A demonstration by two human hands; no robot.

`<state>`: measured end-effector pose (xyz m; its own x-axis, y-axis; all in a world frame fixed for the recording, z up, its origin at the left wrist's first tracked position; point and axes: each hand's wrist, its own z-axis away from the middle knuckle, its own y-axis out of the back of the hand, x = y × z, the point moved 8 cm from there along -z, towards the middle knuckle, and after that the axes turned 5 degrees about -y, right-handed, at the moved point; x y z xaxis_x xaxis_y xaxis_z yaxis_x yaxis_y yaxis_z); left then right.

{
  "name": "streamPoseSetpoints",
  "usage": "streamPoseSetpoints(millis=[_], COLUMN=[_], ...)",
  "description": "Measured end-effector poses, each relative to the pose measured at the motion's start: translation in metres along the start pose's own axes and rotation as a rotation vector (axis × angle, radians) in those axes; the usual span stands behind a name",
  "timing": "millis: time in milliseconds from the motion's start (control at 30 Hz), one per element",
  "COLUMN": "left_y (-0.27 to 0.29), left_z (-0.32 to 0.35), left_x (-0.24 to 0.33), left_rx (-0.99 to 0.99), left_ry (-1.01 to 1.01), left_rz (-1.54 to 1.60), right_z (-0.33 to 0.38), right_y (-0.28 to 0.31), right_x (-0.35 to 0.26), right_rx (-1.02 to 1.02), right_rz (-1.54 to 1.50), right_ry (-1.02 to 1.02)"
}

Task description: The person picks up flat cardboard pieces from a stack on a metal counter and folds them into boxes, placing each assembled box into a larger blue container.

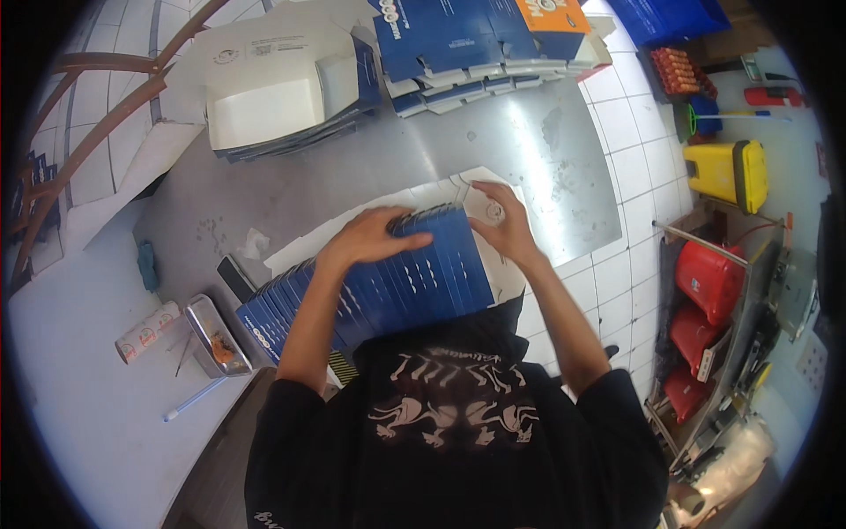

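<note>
A long row of nested blue-and-white cardboard boxes lies along the near edge of the metal table, right against my body. My left hand rests across the tops of the boxes toward the right part of the row, thumb stretched out over the blue faces. At the row's right end my right hand curves beside the last box, thumb and fingers apart. A white inner flap of that end box shows between its fingers. Whether the right fingertips touch the flap I cannot tell.
Open white-lined boxes are stacked at the far left of the metal table. Flat blue cartons lie behind. On the left stand a metal tray, a phone and a patterned roll. Red containers fill a rack on the right.
</note>
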<state>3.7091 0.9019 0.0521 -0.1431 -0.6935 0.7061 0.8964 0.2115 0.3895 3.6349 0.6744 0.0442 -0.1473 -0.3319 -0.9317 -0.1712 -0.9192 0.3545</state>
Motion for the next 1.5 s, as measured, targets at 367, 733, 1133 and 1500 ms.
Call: streamPoseSetpoints(millis=[367, 733, 1133, 1500], left_y=[-0.021, -0.008, 0.01, 0.011], left_z=[-0.029, -0.021, 0.023, 0.022], left_x=[0.029, 0.038, 0.046, 0.031], left_rx=[-0.037, 0.196, 0.705, 0.799], left_ry=[-0.009, -0.069, -0.234, -0.185], left_rz=[0.011, -0.091, -0.186, -0.089], right_z=[-0.01, 0.056, -0.048, -0.137], right_y=[-0.023, 0.004, -0.014, -0.163], right_x=[0.002, 0.062, -0.129, -0.285], right_rx=[-0.279, 0.2, 0.012, -0.045], right_rz=[0.08, -0.554, -0.125, 0.212], right_ry=[0.253, -0.322, 0.208, 0.728])
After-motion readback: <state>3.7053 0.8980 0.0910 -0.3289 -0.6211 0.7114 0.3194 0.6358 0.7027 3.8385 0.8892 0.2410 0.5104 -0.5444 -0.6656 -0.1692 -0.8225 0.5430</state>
